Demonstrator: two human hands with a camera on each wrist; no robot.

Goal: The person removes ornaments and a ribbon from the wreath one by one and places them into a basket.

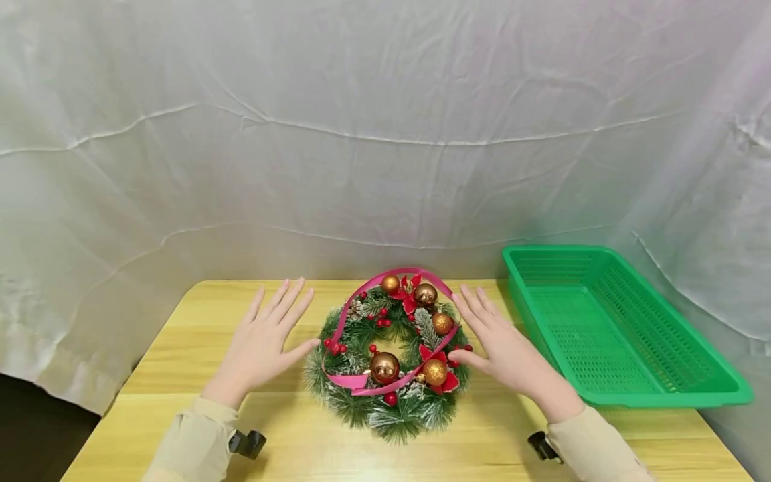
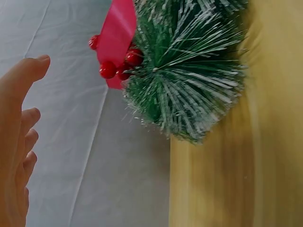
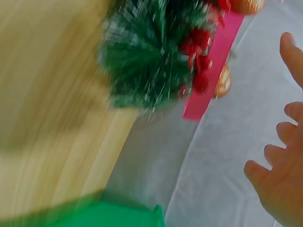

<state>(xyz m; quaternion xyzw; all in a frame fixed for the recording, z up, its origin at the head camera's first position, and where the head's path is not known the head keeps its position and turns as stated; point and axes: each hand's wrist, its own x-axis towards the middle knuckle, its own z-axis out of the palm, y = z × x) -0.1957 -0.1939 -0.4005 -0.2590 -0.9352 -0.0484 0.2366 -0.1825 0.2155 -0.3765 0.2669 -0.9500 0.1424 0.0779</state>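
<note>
A green Christmas wreath (image 1: 400,418) with frosted needles lies on the table in the head view. Gold baubles (image 1: 384,368), red berries (image 2: 108,69) and red flowers decorate it. A pink ribbon (image 1: 343,321) loops loosely over its top. To the wreath's left is my left hand (image 1: 265,341), palm down with fingers spread and thumb pointing at the needles. My right hand (image 1: 500,341) is at the right side, fingers straight, its fingertips overlapping the ribbon and wreath edge in the head view. The right wrist view shows that hand (image 3: 284,165) apart from the ribbon, holding nothing.
A green plastic basket (image 1: 542,341) with perforated walls stands at the table's right side. The light wooden table (image 1: 289,428) ends at a grey-white cloth backdrop (image 1: 385,187). Black straps (image 1: 247,444) sit at both wrists.
</note>
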